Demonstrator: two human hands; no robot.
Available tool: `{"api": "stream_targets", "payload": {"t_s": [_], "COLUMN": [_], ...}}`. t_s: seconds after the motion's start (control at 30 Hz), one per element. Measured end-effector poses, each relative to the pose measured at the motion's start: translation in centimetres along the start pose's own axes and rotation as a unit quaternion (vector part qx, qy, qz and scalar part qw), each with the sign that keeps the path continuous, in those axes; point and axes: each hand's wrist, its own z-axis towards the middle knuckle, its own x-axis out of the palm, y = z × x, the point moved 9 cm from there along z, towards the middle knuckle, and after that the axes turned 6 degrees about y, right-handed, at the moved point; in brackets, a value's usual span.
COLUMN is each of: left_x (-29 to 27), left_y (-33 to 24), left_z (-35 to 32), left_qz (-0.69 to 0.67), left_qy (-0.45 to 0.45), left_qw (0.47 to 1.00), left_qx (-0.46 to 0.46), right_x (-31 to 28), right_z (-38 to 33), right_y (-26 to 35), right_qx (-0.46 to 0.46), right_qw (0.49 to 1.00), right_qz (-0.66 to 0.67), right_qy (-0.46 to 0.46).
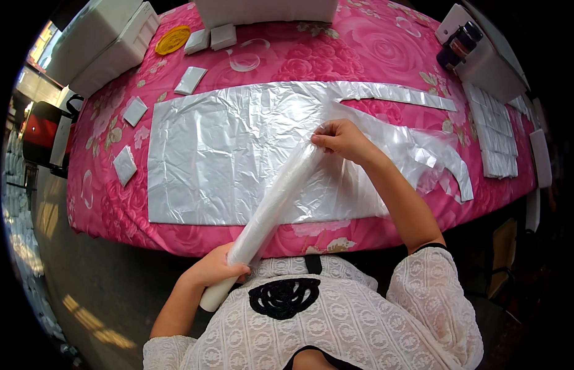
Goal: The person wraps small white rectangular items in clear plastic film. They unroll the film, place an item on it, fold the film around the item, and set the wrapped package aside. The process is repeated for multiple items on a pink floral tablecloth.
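My left hand is wrapped round the lower end of a long roll of clear plastic film, close to my body. The roll slants up and away to the right over the table. At its far end my right hand pinches the film between thumb and fingertips. Loose clear film spreads to the right, under and past my right forearm. Beneath it all lies a large flat silvery-white plastic bag, its handle-like strips pointing right. Whether it is one bag or a stack, I cannot tell.
A pink rose-patterned cloth covers the table. Small folded white packets lie at the left, near a yellow round lid. White foam boxes stand behind. At the right are a dark jar and stacked folded bags.
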Motion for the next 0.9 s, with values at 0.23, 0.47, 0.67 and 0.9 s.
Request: {"api": "stream_targets", "payload": {"t_s": [0.23,0.47,0.67,0.9], "left_x": [-2.1,-6.9,-3.6,0.6], "left_y": [2.5,1.9,-10.6,-18.8], "left_z": [-2.4,-7.1,-4.4,2.5], "left_qz": [0.041,0.262,0.485,0.685], "left_qy": [0.008,0.046,-0.033,-0.211], "left_qw": [0.998,0.962,0.865,0.599], "left_qx": [-0.043,-0.061,0.124,0.356], "right_x": [-11.9,-18.4,-13.8,-6.5], "right_z": [-2.1,-5.7,-3.4,0.5], "right_y": [-1.8,-3.1,-2.5,1.0], "right_qx": [-0.01,-0.024,-0.053,-0.072], "right_qw": [0.957,0.922,0.946,0.97], "right_qz": [-0.112,-0.123,-0.104,-0.128], "right_qy": [-0.267,-0.367,-0.304,-0.195]}}
